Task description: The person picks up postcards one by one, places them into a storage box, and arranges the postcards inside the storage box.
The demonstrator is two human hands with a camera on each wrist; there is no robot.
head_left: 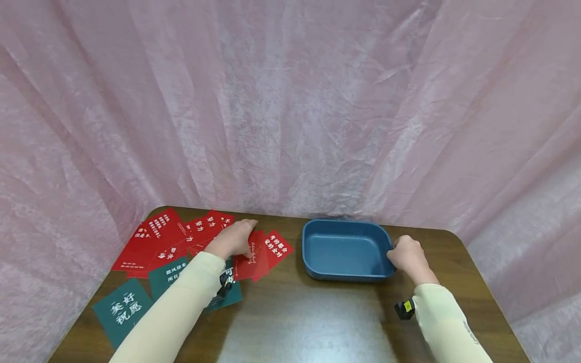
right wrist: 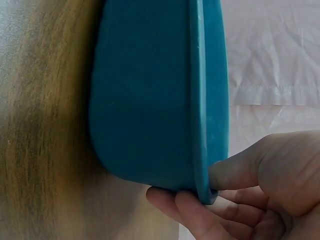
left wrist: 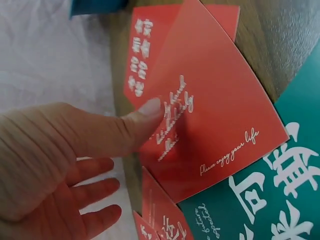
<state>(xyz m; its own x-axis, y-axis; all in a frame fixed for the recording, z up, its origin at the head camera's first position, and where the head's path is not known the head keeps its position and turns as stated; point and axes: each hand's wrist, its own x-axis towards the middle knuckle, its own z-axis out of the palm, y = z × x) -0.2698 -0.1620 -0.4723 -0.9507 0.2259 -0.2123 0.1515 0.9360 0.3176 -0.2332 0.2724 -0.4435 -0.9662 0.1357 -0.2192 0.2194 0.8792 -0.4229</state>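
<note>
My left hand (head_left: pixel 233 238) is over the cards at the left of the table. In the left wrist view its thumb lies across a red card (left wrist: pixel 215 100) with white script, the index finger hidden behind thumb and card. The other fingers hang past the card's edge. Under that card show another red card (left wrist: pixel 137 55) and a green card (left wrist: pixel 255 200) with large white characters. My right hand (head_left: pixel 407 254) grips the right end of a blue rectangular tray (head_left: pixel 347 277), thumb inside the rim (right wrist: pixel 199 100) and fingers below it outside.
Several overlapping red cards (head_left: pixel 154 239) spread along the table's back left. Green cards (head_left: pixel 123 308) lie nearer the front left. The brown wooden table (head_left: pixel 290 322) has rounded back corners, and a pink curtain (head_left: pixel 290 116) hangs close behind its back edge.
</note>
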